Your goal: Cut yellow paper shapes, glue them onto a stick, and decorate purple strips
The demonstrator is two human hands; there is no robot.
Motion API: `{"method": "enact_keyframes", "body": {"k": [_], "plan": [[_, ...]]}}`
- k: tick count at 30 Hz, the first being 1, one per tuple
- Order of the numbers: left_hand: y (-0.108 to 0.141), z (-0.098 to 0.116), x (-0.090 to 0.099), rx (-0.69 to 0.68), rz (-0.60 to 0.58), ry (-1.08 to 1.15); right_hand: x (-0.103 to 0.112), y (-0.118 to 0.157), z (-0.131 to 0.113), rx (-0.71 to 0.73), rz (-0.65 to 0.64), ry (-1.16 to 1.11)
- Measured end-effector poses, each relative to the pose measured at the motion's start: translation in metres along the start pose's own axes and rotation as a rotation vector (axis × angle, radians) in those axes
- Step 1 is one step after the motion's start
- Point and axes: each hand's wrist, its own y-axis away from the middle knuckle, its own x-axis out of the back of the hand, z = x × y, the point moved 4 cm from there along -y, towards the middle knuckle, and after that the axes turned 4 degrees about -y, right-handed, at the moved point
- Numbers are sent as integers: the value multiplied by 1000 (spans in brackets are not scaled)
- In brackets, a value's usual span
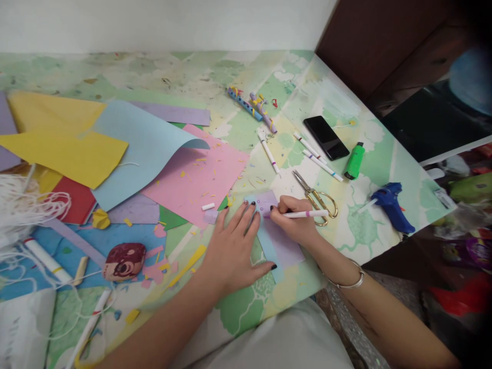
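Observation:
My right hand grips a white felt-tip marker, its tip against a lilac paper strip. Small purple circles are drawn near the strip's upper end. A light blue strip lies alongside the lilac one. My left hand lies flat with fingers spread, its fingertips at the left edge of these strips. Just beyond the left fingers sits a white marker cap. Gold-handled scissors rest right behind my right hand.
Several markers, a black phone, a green highlighter and a blue glue gun lie to the right. Two decorated paper rolls lie farther back. Coloured sheets, white string and paper scraps cover the left side.

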Motion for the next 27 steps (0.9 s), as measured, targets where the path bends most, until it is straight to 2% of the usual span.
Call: {"method": "enact_keyframes", "body": {"k": [14,27], "plan": [[0,0,-1,3,-25,-30,2,-2,1,5,58,4],[0,0,-2,8,-26,-28,1,0,1,15,23,29]]}}
